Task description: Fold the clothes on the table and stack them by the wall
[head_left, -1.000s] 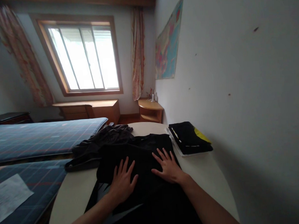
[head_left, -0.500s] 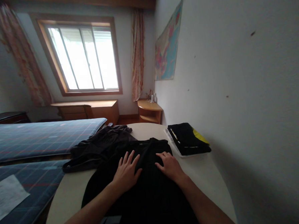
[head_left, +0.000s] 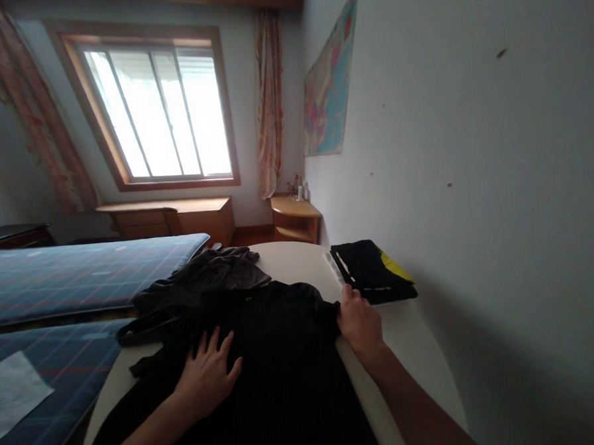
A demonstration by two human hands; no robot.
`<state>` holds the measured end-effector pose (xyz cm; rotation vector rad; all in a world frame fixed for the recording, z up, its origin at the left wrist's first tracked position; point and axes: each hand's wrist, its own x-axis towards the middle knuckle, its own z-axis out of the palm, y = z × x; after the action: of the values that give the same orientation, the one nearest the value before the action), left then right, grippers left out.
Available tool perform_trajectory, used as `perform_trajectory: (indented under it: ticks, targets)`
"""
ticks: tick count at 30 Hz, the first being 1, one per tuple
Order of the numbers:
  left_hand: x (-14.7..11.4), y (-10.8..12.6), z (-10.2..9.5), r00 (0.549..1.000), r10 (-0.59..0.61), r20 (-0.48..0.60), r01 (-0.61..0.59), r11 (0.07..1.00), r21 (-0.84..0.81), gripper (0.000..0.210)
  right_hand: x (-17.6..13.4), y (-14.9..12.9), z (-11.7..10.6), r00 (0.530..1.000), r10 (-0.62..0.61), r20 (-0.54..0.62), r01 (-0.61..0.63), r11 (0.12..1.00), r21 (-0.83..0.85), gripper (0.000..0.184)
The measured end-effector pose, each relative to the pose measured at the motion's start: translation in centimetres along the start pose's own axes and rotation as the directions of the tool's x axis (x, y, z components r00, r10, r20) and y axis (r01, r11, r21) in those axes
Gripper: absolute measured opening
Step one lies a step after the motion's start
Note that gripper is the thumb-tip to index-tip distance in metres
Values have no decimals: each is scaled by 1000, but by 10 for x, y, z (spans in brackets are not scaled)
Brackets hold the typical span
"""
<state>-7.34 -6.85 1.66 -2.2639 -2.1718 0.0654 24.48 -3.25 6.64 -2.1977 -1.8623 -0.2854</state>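
Observation:
A black shirt (head_left: 284, 356) is spread over the round table, with a small yellowish mark near its top edge. My left hand (head_left: 208, 376) lies on the shirt's left part, palm down and fingers spread. At the shirt's upper right edge, my right hand (head_left: 360, 322) has its fingers curled closed on the cloth; its fingertips are partly hidden. A crumpled dark grey garment (head_left: 214, 270) lies beyond the shirt on the left, touching it. Just past my right hand sits a folded black and yellow garment (head_left: 372, 268) on clear plastic.
The cream round table (head_left: 299, 255) stands close to the white wall (head_left: 477, 239) on the right. Two blue plaid mattresses (head_left: 81, 280) are at the left, with a paper sheet (head_left: 15, 396) on the nearer one. A corner shelf (head_left: 296, 209) stands beyond the table.
My left hand has slid left and nearer across the shirt. My right hand has moved right and closed on the shirt's edge. The shirt now lies wider.

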Motion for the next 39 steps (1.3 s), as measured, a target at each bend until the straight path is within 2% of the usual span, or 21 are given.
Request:
perform_trajectory:
  ticks: [2, 4, 6, 8, 10, 11, 12, 13, 14, 16, 17, 18, 19, 21, 24, 27, 29, 31, 34, 36, 39]
  targets:
    - [3, 3, -4, 999, 33, -43, -33, 999, 10, 64, -3, -9, -4, 993, -84, -85, 89, 995, 54, 27]
    - [10, 10, -6, 993, 83, -87, -85, 996, -14, 64, -9, -21, -6, 954, -264, -142, 283, 949, 142, 24]
    - [19, 20, -4, 986, 123, -111, -129, 990, -51, 64, -17, -36, -5, 855, -491, -165, 518, 825, 226, 28]
    - [28, 30, -1, 980, 161, -118, -171, 982, -80, 64, -27, -49, 2, 724, -670, -162, 685, 672, 283, 35]
    - [36, 39, 1, 973, 198, -116, -210, 972, -101, 64, -32, -58, 13, 629, -763, -148, 764, 573, 296, 37]
    - [40, 43, 2, 973, 205, -110, -217, 970, -111, 64, -32, -59, 19, 617, -776, -129, 772, 566, 290, 35]
    - [43, 47, 2, 974, 199, -106, -211, 970, -119, 64, -30, -58, 26, 634, -767, -101, 758, 591, 275, 34]
    - [45, 50, 3, 977, 186, -105, -199, 972, -126, 63, -26, -55, 32, 680, -730, -69, 720, 648, 249, 33]
    - [47, 53, 3, 979, 171, -111, -185, 974, -130, 62, -21, -50, 37, 748, -662, -37, 654, 727, 210, 32]
    - [48, 56, 5, 980, 149, -132, -167, 977, -134, 61, -11, -36, 44, 885, -465, -7, 463, 881, 100, 34]
    - [48, 57, 6, 979, 148, -143, -168, 977, -135, 61, -6, -29, 44, 930, -367, -22, 368, 929, 48, 35]
    - [48, 58, 7, 976, 156, -153, -177, 975, -135, 61, -3, -24, 44, 955, -290, -56, 291, 957, 10, 38]
    - [47, 59, 9, 973, 164, -160, -187, 973, -136, 62, -2, -20, 42, 964, -245, -102, 245, 970, -10, 41]
    - [43, 59, 11, 969, 180, -171, -204, 969, -139, 62, -4, -20, 36, 949, -245, -198, 249, 968, -6, 51]
    - [38, 61, 12, 964, 197, -179, -225, 962, -154, 63, -13, -35, 30, 889, -390, -240, 416, 907, 66, 55]
    - [34, 63, 12, 957, 230, -176, -262, 947, -184, 64, -20, -52, 37, 824, -561, -73, 561, 793, 238, 52]
    - [32, 64, 12, 954, 249, -168, -281, 937, -206, 64, -18, -53, 47, 804, -586, 101, 526, 779, 342, 55]
    - [33, 64, 12, 955, 249, -161, -281, 933, -223, 63, -12, -47, 55, 826, -513, 233, 413, 833, 368, 62]
    - [39, 63, 14, 958, 233, -165, -265, 940, -215, 60, -1, -31, 59, 887, -343, 310, 241, 916, 322, 67]
    - [45, 62, 14, 962, 220, -162, -250, 948, -197, 60, 2, -23, 56, 914, -273, 300, 185, 939, 291, 66]
    - [56, 59, 12, 974, 185, -127, -206, 963, -177, 62, 0, -17, 51, 936, -269, 228, 199, 936, 289, 64]
